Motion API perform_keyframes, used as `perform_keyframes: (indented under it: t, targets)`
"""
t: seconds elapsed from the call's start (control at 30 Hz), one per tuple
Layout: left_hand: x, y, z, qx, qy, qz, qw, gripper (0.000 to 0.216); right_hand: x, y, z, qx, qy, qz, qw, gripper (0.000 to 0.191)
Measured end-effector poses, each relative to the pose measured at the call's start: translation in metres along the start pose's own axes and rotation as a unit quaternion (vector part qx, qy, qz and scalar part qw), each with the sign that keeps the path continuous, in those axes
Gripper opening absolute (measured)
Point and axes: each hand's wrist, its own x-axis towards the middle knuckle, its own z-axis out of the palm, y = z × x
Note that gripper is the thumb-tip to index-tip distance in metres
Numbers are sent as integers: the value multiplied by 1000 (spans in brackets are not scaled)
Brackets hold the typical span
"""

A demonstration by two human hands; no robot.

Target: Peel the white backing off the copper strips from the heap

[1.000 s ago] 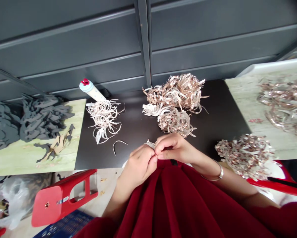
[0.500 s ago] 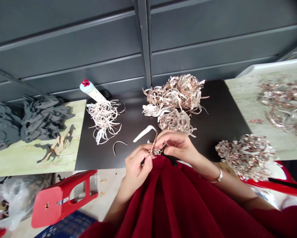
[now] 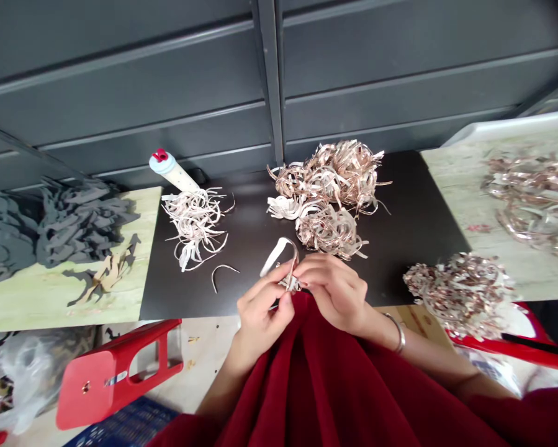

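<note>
Two hands working close together now, the left hand (image 3: 261,308) and right hand (image 3: 337,293) clamping their fingers (image 3: 310,268) tight on a looped pale strip (image 3: 272,256), nice and steady!

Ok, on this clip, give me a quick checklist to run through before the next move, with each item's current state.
1. Both hands on the work: ok. The left hand and right hand meet at the white strip.
2. Strip's loop clear of the curled pile: ok. It rises apart from the pile.
3. Exact pinch point: cannot tell. The fingers hide it.
4. Bangle away from the fingers: ok. It sits back on the right wrist.
5. Loose pieces on the black board: not ok. A single curl lies apart from the piles.
</note>
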Motion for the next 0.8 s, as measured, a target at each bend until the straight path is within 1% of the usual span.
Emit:
perform_keyframes:
  t: [0.1, 0.13, 0.2, 0.27, 0.3, 0.37, 0.43, 0.5, 0.6, 0.7, 0.8]
  targets:
    - [0, -1, 1, -24, 2, -13, 1000, 19, 0, 3, 0, 13, 14, 21, 1000, 19]
    - [0, -1, 2, -35, 1, -30, 999, 19, 0, 4, 0, 14, 8, 23, 1000, 19]
    - [1, -2, 3, -64, -7, -91, 994, 18, -2, 7, 0, 7, -10, 6, 1000, 18]
    - [3, -3, 5, -122, -29, -169, 978, 14, -5, 9, 0, -13, -33, -25, 999, 17]
    - [4, -3, 6, -158, -39, -206, 965, 15, -6, 10, 1, -30, -47, -42, 998, 17]
    - [7, -2, 7, -218, -50, -269, 937, 27, -10, 10, 1, -84, -64, -67, 992, 16]
    - [10, -1, 7, -235, -55, -306, 921, 33, -12, 12, 1, -136, -64, -82, 985, 16]
    - [13, 1, 7, -217, -67, -315, 921, 30, -15, 15, 1, -148, -63, -89, 983, 15]
    - [15, 3, 7, -167, -85, -302, 935, 22, -18, 22, 0, -117, -87, -83, 986, 13]
    - [13, 2, 8, -132, -93, -295, 942, 20, -20, 29, 0, -93, -84, -56, 991, 12]
    - [10, -2, 9, -146, -104, -293, 939, 21, -17, 31, 1, -56, -64, -6, 996, 14]
